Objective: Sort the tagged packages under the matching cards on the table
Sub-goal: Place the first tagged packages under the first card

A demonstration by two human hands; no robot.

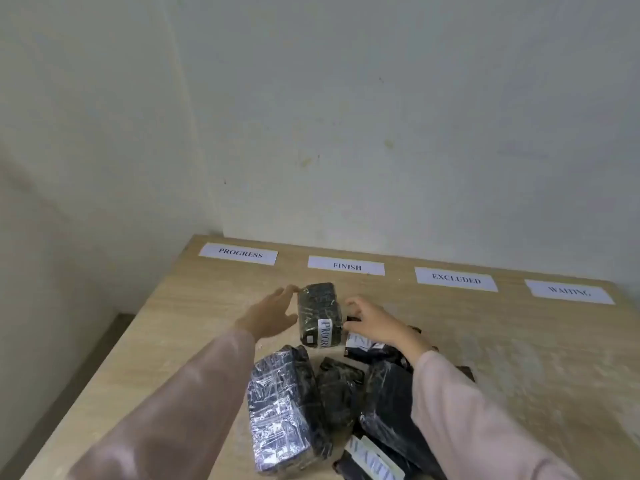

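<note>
A black plastic-wrapped package tagged PROGRESS (318, 313) is at the middle of the table, between my hands. My left hand (272, 314) is spread open against its left side, fingertips at its far corner. My right hand (370, 320) curls at its right side, over another black package with a white tag (363, 349). Whether the PROGRESS package rests on the table or is lifted I cannot tell. Four white cards lie along the far edge: PROGRESS (239, 253), FINISH (346, 266), EXCLUDED (455, 279), WAITING (568, 291).
Several more black wrapped packages lie near me: a large shiny one (280, 410), a smaller one (337, 393), a big one (388, 403) under my right sleeve, and one tagged WAITING (372, 459). The wooden table (173, 323) stands in a wall corner; its left edge drops off.
</note>
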